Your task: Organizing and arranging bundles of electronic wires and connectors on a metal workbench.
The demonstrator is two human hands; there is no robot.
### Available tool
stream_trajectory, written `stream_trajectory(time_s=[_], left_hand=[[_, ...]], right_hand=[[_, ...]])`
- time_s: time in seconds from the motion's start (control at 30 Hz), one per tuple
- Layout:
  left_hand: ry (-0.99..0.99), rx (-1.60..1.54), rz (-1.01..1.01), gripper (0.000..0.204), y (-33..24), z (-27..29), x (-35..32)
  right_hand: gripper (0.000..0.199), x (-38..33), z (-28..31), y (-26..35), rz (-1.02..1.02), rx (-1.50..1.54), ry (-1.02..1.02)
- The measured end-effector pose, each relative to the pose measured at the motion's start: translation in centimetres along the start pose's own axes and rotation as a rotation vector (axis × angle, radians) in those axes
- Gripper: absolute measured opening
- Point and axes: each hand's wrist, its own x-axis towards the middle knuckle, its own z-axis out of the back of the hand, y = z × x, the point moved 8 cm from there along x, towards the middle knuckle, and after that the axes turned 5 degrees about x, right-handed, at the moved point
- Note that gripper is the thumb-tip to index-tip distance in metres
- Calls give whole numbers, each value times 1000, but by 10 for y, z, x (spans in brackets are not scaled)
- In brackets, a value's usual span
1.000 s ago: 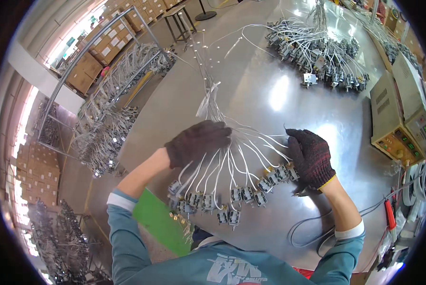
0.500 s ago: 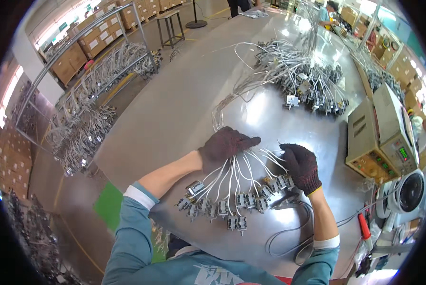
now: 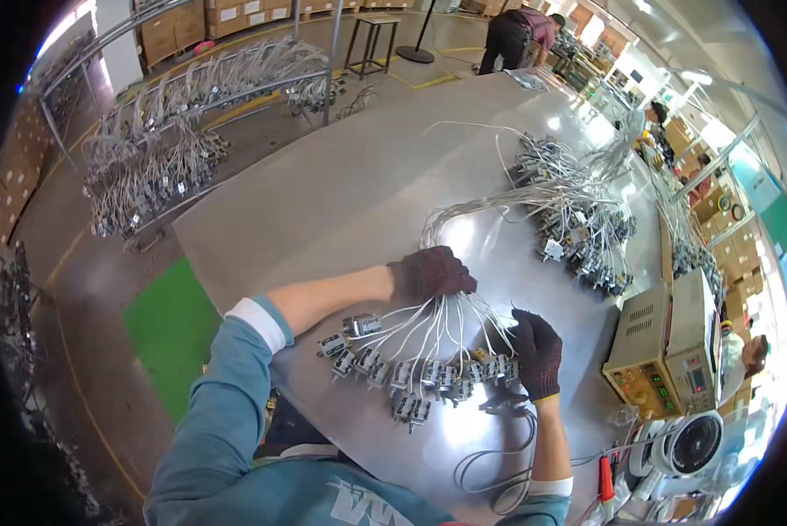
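My left hand, in a dark knitted glove, is closed around a bundle of white cables. From this grip the cables fan out toward me and end in small grey metal-cased electrical parts, which lie in a rough arc on the metal table. My right hand, gloved alike, is beside the rightmost cables and parts. Its fingers are curled in, and whatever they pinch is hidden. Beyond my left hand the bundle's grey cable tails run up toward a large heap of similar cabled parts.
Two stacked bench instruments with lit displays stand at the right, near a small fan and a red-handled tool. A grey cord loops by my right forearm. Racks of cabled parts stand left; a person bends beyond the table.
The whole view has shifted, showing more of the far room and a bending person. My left hand still grips the bundle; my right hand remains by the rightmost cables.
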Motion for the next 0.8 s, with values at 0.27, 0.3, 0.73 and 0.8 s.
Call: stream_trajectory(time_s=[0.27,0.3,0.73,0.8], left_hand=[[167,30,-19,27,-8,11,-2],[148,-15,0,27,-8,13,-2],[268,99,-85,45,-2,-17,4],[249,68,-88,43,-1,-20,1]], right_hand=[[33,-11,-9,20,-119,-59,107],[35,-13,-9,22,-155,-153,135],[38,-54,59,43,90,-336,-45],[36,-70,75,34,45,-413,-66]])
